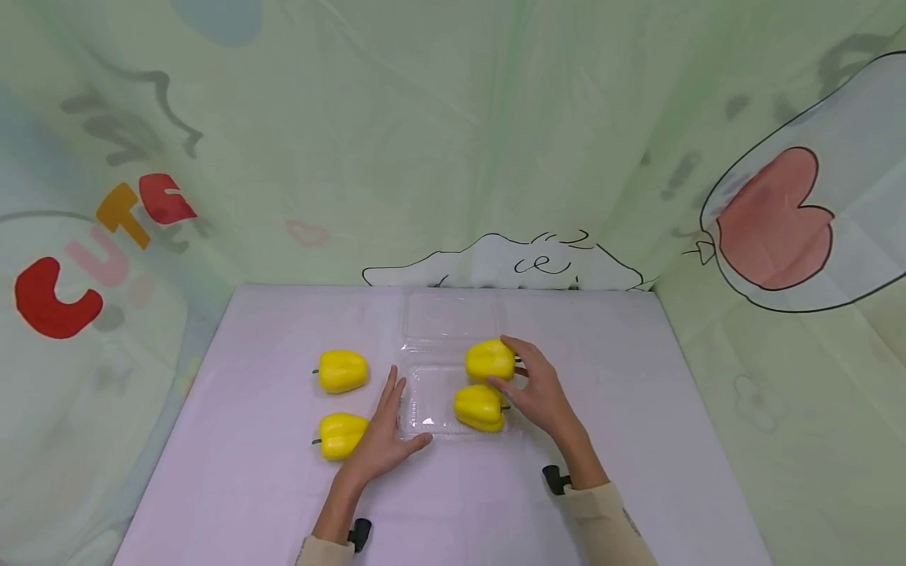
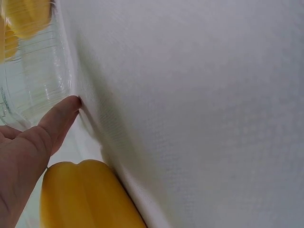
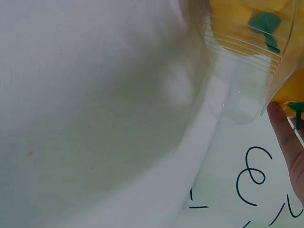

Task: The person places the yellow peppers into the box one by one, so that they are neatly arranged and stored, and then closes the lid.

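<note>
A clear plastic clamshell box [image 1: 428,397] lies opened flat on the table, its lid [image 1: 451,316] folded to the far side. My right hand [image 1: 543,395] grips a yellow bell pepper [image 1: 488,360] between thumb and fingers, over the box's far right part. A second yellow bell pepper [image 1: 477,407] sits in the box just nearer to me, green stem to the right. At the box's left edge is my left hand [image 1: 382,444], fingers straight and nothing held. In the left wrist view, a yellow pepper [image 2: 88,197] lies beside that hand.
To the left of the box, a yellow pepper [image 1: 343,371] lies farther back and another [image 1: 341,435] nearer, partly behind the left hand. A white cloth covers the table [image 1: 269,472]. Printed fabric walls [image 1: 425,157] stand behind and at both sides.
</note>
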Demonstrator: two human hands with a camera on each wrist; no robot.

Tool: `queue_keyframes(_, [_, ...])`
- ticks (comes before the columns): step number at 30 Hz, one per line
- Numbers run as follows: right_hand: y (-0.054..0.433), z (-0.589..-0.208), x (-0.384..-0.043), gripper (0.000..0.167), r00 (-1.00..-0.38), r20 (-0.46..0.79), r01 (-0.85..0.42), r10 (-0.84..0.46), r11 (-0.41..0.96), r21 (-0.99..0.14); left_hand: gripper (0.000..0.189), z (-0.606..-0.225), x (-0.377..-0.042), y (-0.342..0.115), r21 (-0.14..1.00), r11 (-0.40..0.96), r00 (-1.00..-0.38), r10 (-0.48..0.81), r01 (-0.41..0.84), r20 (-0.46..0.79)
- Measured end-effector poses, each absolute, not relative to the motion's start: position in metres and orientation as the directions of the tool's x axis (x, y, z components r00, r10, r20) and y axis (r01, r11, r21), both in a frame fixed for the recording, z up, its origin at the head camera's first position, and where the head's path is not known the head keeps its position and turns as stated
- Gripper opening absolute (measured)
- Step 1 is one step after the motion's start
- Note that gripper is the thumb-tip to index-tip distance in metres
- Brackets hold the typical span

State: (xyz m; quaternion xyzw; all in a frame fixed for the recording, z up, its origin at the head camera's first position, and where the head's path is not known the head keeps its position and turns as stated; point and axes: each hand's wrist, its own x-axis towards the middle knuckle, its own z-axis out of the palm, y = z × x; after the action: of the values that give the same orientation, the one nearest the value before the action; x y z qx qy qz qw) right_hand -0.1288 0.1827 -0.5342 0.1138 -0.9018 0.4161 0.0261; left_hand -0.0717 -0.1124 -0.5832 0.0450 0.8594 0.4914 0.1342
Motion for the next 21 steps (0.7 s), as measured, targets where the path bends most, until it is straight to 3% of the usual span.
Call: queue_keyframes(21, [0.1787, -0.5418, -0.1343, 0.074, -0.963, 0.154, -0.264, -0.22, 0.663, -0.7, 0.109, -0.582, -0.0721, -0.112, 0.86, 0.507, -0.961, 0.205, -0.057, -0.184])
